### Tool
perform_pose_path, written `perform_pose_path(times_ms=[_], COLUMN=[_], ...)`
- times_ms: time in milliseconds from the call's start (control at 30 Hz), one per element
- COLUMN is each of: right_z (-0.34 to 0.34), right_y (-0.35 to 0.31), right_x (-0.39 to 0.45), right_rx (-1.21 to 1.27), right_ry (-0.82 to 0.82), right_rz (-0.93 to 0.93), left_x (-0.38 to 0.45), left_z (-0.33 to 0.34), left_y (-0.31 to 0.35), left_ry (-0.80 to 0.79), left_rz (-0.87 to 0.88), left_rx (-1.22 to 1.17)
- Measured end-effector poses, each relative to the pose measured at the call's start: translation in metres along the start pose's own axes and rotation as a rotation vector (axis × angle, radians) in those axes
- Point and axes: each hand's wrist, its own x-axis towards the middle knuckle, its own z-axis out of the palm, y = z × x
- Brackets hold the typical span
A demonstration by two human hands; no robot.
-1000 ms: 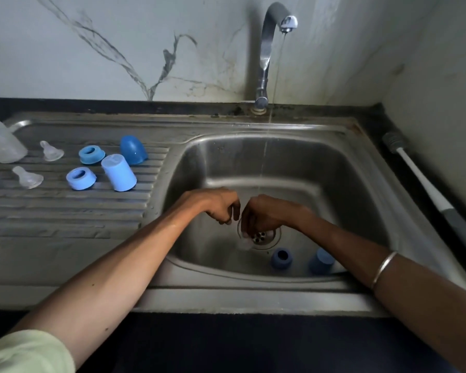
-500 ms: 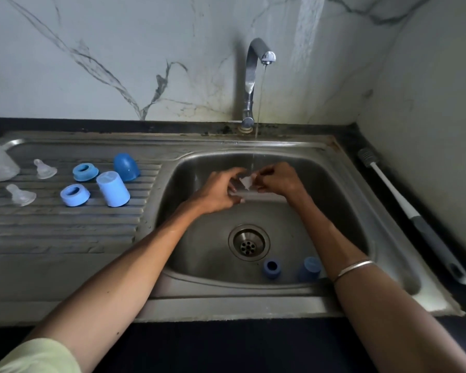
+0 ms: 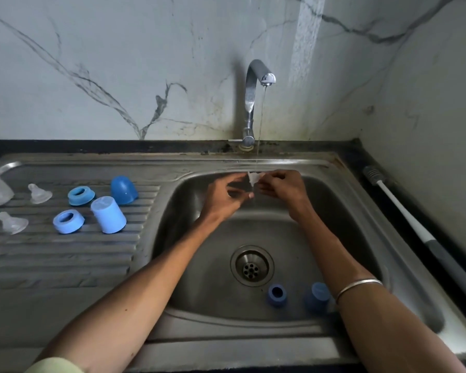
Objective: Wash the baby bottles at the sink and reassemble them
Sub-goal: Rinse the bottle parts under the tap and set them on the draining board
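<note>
Two hands rinse a small clear teat under the tap.

The left hand (image 3: 228,196) and right hand (image 3: 280,188) pinch the teat (image 3: 254,177) between fingertips right under the thin stream from the tap (image 3: 256,84), so water runs over it above the sink (image 3: 382,238). Finished teats, rings and caps appear set aside on the draining board (image 3: 51,259), while a ring (image 3: 276,294) and cap (image 3: 318,296) wait in the sink.

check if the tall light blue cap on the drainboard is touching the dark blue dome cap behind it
Cannot tell. In the head view the light blue cap overlaps the lower edge of the dome cap, hiding any gap or contact.
</note>
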Motion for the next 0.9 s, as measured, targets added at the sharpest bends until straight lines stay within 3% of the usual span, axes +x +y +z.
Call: perform_pose_path(times_ms=[200, 367, 567, 800, 900], right_z=[0.001, -0.001, 0.006, 0.009, 0.008], right_y=[0.006, 0.011, 0.016, 0.012, 0.011], right_x=[0.005, 0.006, 0.007, 0.005, 0.004], right_rx=[0.014, -0.06, -0.064, -0.04, -0.065], right_ry=[-0.001, 0.034, 0.055, -0.036, 0.001], right_rz=[-0.033, -0.071, -0.053, -0.177, -0.18], left_x=[0.008, 0.012, 0.011, 0.008, 0.009], left_z=[0.012, 0.021, 0.019, 0.016, 0.017], left_y=[0.002, 0.003, 0.001, 0.012, 0.008], left_ry=[0.062, 0.049, 0.024, 0.039, 0.008], left_rz=[0.028, -0.078, 0.027, -0.149, -0.151], left_rx=[-0.132, -0.252, -0.089, -0.326, -0.302])
